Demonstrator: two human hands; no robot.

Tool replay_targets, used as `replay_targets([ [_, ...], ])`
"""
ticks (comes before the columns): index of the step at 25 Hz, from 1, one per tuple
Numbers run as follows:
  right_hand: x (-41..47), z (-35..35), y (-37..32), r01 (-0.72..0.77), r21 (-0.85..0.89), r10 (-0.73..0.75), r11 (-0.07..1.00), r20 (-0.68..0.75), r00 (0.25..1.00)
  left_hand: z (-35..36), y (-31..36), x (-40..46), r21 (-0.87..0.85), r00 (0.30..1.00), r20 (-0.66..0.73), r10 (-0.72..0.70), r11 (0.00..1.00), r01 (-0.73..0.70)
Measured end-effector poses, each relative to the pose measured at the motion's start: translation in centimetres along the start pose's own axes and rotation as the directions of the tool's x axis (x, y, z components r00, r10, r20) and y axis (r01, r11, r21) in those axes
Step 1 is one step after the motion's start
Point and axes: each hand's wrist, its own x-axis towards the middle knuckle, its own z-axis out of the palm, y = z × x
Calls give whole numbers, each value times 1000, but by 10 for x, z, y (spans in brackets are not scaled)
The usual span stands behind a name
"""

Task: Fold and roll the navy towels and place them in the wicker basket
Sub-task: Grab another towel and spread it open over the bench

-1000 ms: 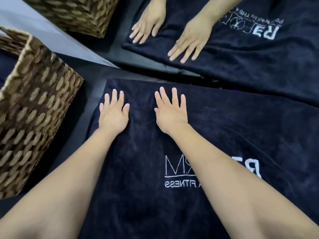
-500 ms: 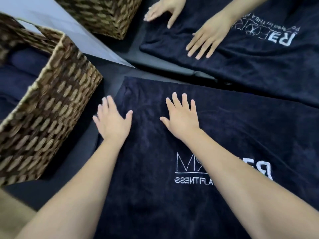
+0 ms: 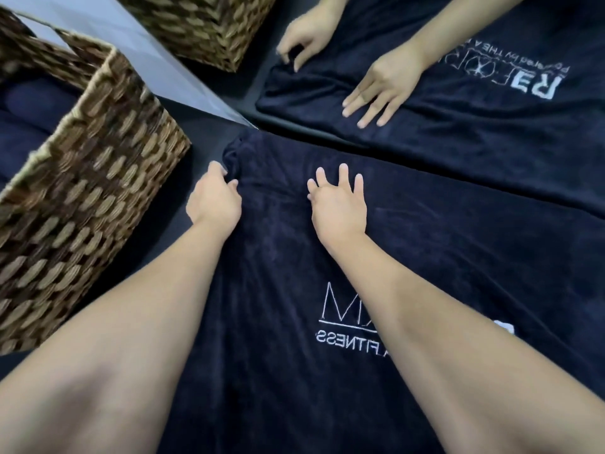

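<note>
A navy towel point(image 3: 442, 244) with white lettering lies spread flat on the dark surface in front of me. My left hand point(image 3: 214, 198) pinches the towel's far left corner, where the cloth bunches up. My right hand point(image 3: 337, 204) rests on the towel near its far edge, fingers spread and slightly bent. A wicker basket point(image 3: 98, 178) stands at the left, with rolled navy towels point(image 3: 29, 106) inside it.
A mirror runs along the far edge and reflects the towel point(image 3: 458, 126), both hands point(image 3: 383, 83) and the basket point(image 3: 203, 24). Dark tabletop point(image 3: 196, 126) shows between basket and towel.
My left hand moved forward to the towel's corner and curled its fingers onto the cloth. My right hand shifted slightly forward and its fingers bent. The view swung left, showing more of the basket.
</note>
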Motion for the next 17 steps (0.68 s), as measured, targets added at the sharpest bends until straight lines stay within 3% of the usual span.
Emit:
replay_targets([
  [3, -2, -10, -6, -39, 56, 35, 998, 56, 998, -8, -11, -16, 62, 996, -78, 47, 997, -43],
  [6, -67, -5, -14, 35, 144, -30, 989, -37, 999, -18, -41, -78, 171, 886, -183, 425, 902, -397],
  [8, -135, 14, -18, 126, 153, -107, 980, -127, 986, -15, -69, -130, 114, 748, -81, 659, 752, -649],
  [10, -197, 36, -22, 137, 140, -118, 981, -134, 984, -6, -96, -184, 48, 633, 85, 770, 631, -774],
  [14, -270, 51, -30, 18, 129, -13, 991, -41, 999, -4, -128, -248, 25, 594, 279, 754, 613, -790],
  [17, -326, 65, -26, 84, 59, -83, 995, -15, 996, -12, -138, -287, 41, 468, 407, 784, 496, -867],
])
